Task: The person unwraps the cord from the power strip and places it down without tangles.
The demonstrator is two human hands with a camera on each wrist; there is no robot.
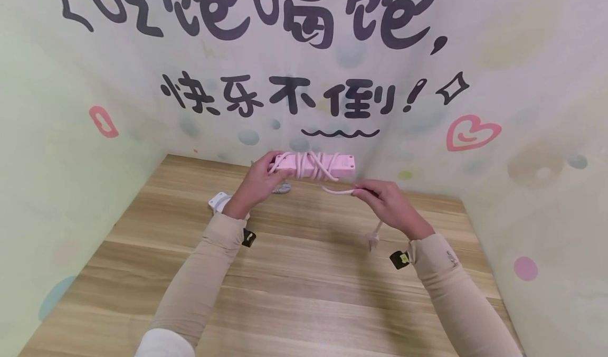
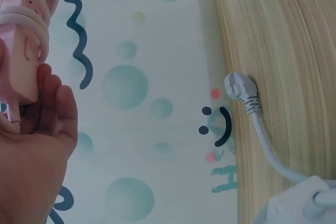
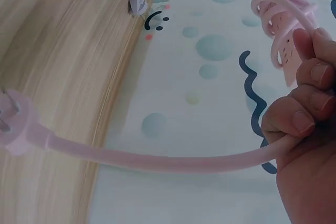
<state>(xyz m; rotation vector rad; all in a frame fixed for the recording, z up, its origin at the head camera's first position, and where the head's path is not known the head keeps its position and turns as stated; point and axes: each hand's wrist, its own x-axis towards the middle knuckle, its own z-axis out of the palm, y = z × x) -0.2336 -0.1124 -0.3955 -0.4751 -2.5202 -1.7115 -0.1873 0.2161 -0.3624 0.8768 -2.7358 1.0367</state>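
Note:
A pink power strip (image 1: 342, 166) is raised above the table, its own pink cord (image 1: 300, 165) wound several times around its body. My left hand (image 1: 261, 181) grips the strip's left end, where the cord comes out; in the left wrist view the fingers (image 2: 50, 100) curl beneath that end. To the right of the strip, my right hand (image 1: 387, 204) pinches the loose stretch of cord between thumb and fingers. Past that hand the cord's tail hangs down to a pink plug (image 1: 372, 240), which shows large in the right wrist view with its prongs bare.
On the wooden table (image 1: 285, 293), a white power strip (image 1: 219, 201) with a grey-white cord lies behind my left wrist. Its plug (image 2: 240, 86) rests near the table's back edge. A printed wall cloth (image 1: 304, 103) rises behind and at both sides.

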